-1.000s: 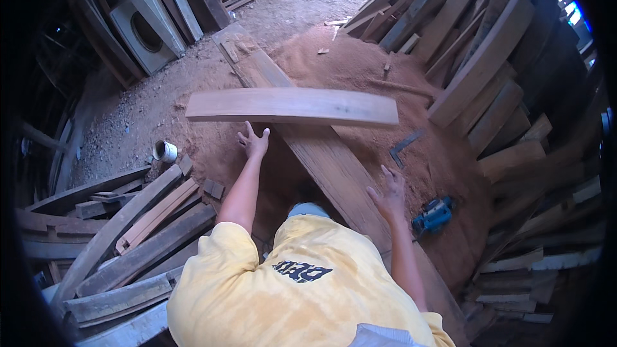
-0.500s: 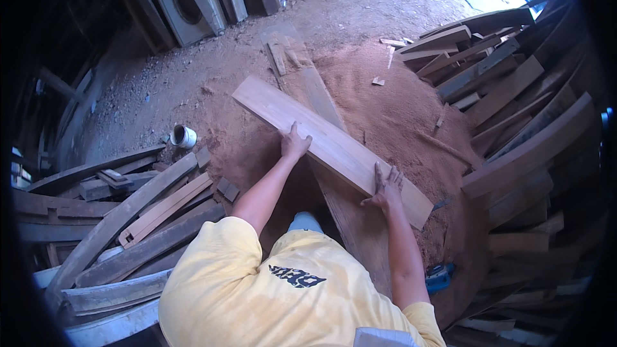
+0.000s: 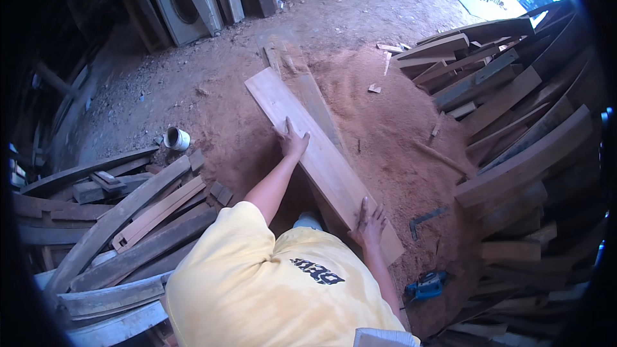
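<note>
A wide, pale wooden board (image 3: 321,160) lies slantwise in front of me, over a longer plank (image 3: 319,104) on the sawdust. My left hand (image 3: 294,143) holds its left edge near the middle, fingers spread over the top face. Lower down, near the board's close end, my right hand (image 3: 369,226) grips it with fingers stretched on the surface. The undersides of both hands are hidden. To the right of that end lies a dark carpenter's square (image 3: 421,222). A blue power tool (image 3: 425,286) rests beside my right forearm.
Stacked curved timbers (image 3: 508,115) line the right side. More wood pieces (image 3: 141,212) are heaped at the left, with a white bucket (image 3: 178,139) above them. Reddish sawdust (image 3: 398,122) covers the ground. Upright boards and a panel with an oval hole (image 3: 177,9) stand at the back.
The board has swung clockwise, its near end moving left and toward me, with both hands on it. The carpenter's square and more of the blue tool have come into sight.
</note>
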Available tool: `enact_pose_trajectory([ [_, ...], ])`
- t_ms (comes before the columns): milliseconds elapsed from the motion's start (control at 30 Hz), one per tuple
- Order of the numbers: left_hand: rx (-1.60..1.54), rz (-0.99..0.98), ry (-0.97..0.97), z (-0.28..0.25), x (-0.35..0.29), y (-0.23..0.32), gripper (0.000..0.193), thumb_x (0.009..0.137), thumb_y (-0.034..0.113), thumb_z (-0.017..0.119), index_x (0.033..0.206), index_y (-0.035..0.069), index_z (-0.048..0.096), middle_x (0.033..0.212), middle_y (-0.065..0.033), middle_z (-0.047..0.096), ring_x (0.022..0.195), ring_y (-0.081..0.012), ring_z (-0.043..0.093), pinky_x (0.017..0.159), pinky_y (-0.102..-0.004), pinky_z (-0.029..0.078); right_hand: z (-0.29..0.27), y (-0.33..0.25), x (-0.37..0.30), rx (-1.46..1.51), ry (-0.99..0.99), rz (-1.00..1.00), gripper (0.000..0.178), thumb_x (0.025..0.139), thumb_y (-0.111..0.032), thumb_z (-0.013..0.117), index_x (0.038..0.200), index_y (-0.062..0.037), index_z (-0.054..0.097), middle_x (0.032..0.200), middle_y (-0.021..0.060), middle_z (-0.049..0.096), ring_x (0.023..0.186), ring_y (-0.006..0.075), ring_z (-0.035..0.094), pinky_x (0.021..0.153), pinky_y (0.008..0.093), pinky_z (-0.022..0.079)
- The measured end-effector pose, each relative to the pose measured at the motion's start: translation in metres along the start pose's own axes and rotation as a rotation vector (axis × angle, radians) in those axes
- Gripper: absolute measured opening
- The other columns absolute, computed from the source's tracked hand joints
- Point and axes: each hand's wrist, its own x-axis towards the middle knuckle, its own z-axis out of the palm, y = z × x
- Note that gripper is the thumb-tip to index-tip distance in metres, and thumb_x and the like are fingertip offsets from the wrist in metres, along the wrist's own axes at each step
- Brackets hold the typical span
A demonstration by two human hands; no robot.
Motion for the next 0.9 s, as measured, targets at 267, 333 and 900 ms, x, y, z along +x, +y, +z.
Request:
enact_pose_trajectory([
  [267, 0.077, -0.274, -0.026, -0.011, -0.063, 0.050, 0.127, 0.074, 0.079, 0.081, 0.174, 0.028, 0.022, 0.170, -0.0467, -0.004, 0.161, -0.0587, 0.013, 0.123, -0.0659, 0.032, 0.032, 0.010, -0.059, 0.083, 0.096, 0.024, 0.126, 0.071, -0.035, 0.092, 0.173, -0.0369, 0.018, 0.167, 0.0330, 0.027, 0.156, 0.0560, 0.025, 0.124, 0.0686, 0.027],
  [333, 0.100, -0.166, -0.057, -0.002, -0.105, 0.058, 0.128, 0.073, 0.078, 0.083, 0.174, 0.029, 0.021, 0.170, -0.0464, -0.005, 0.160, -0.0588, 0.014, 0.123, -0.0672, 0.031, 0.067, 0.038, -0.090, 0.092, 0.066, 0.101, 0.107, 0.085, -0.030, 0.079, 0.173, -0.0395, 0.019, 0.166, 0.0330, 0.028, 0.153, 0.0561, 0.029, 0.125, 0.0678, 0.026],
  [900, 0.036, 0.050, -0.100, 0.035, -0.037, 0.046, 0.122, 0.082, 0.083, 0.072, 0.175, 0.028, 0.016, 0.165, -0.0525, -0.015, 0.156, -0.0694, 0.009, 0.121, -0.0725, 0.029, 0.018, 0.004, -0.062, 0.194, -0.044, 0.175, 0.134, 0.067, -0.041, 0.095, 0.173, -0.0405, 0.014, 0.165, 0.0340, 0.031, 0.154, 0.0561, 0.031, 0.127, 0.0679, 0.025],
])
